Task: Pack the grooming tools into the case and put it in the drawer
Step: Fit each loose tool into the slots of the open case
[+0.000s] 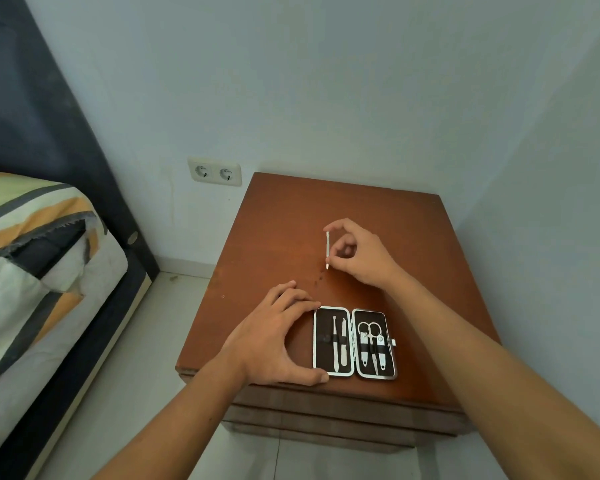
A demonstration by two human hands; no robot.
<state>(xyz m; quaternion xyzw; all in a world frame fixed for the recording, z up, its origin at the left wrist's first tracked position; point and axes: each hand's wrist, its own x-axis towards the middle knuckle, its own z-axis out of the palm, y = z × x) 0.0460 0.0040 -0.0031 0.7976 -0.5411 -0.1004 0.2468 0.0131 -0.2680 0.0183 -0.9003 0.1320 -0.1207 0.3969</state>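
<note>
From the head view, the open case (354, 342) lies flat near the front edge of the brown desk (281, 216), both halves showing. The left half holds two slim tools (338, 344) under an elastic band; the right half holds scissors (370, 344) flanked by two clippers (363, 347). The left hand (274, 336) presses against the case's left side, fingers touching its upper corner and thumb its lower corner, steadying it without curling round it. The right hand (357, 252) is raised farther back over the desk, pinching a thin metal pusher tool (326, 250) between thumb and fingertip, the tool standing roughly upright with its pointed end down, apart from the case. A bed (39, 258) with a striped cover sits to the left, and a double wall socket (214, 172) is behind the desk. The drawer fronts below the desk's front edge look closed.

Judging from this, the last loose tool is about to go into the left half. The pinch is light and near one end, so the tool could swivel or slip and drop onto the desk or the floor. The elastic band looks tight and already occupied; pushing the point in at an angle could snag it or nudge out the neighbouring tools. The case sits close to the front edge, so a firm push toward the person might slide it off if the left hand lets up.
</note>
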